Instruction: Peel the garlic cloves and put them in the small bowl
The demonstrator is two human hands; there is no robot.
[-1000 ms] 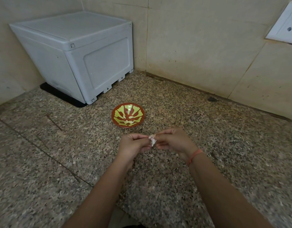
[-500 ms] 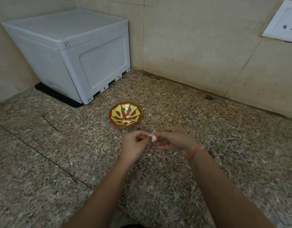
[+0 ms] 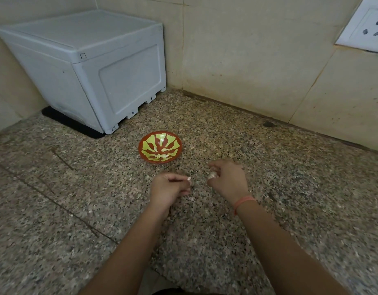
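Note:
A small red bowl with a yellow-green pattern sits on the granite counter, and a few pale peeled cloves lie in it. Just in front of the bowl, my left hand pinches a small pale piece at its fingertips; whether that is a clove or skin I cannot tell. My right hand, a little to the right and apart from the left, is closed around the whitish garlic, which is mostly hidden by the fingers.
A grey plastic box stands on a black mat at the back left corner. Tiled walls close the back and left. A white wall socket is at the upper right. Speckled granite counter stretches right and front.
My hands, joined around the garlic before, have pulled apart. The left came away holding a small pale piece and the right kept the rest.

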